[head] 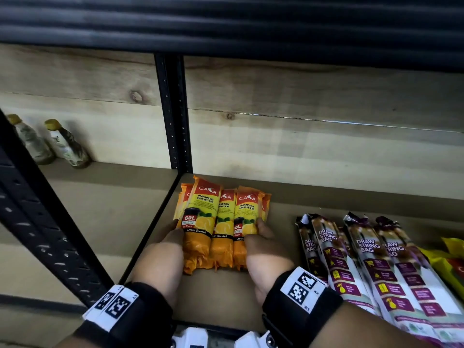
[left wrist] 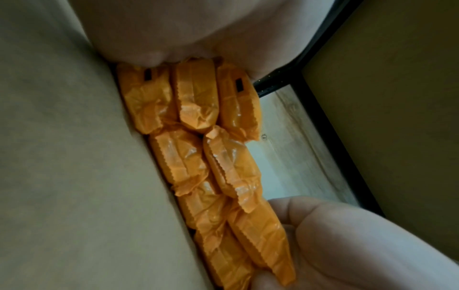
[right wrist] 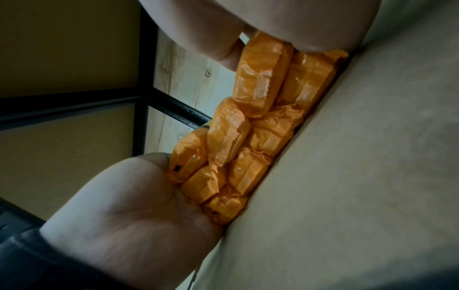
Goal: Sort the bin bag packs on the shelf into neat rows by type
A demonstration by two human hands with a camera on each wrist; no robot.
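Both hands squeeze a bunch of orange packs (head: 216, 227) from the sides on the shelf (head: 221, 295). The left hand (head: 163, 257) presses the left side of the bunch, with its thumb on top of the left pack. The right hand (head: 263, 257) presses the right side, thumb on the right pack. The fingers of both hands wrap around the bunch (the wrist views show the packs piled in two layers). The bunch sits at the far left of this shelf part, next to the black post (head: 175, 114). The purple packs (head: 364, 267) lie in a row to the right, well apart. Two small bottles (head: 47, 141) stand far left, in the next part.
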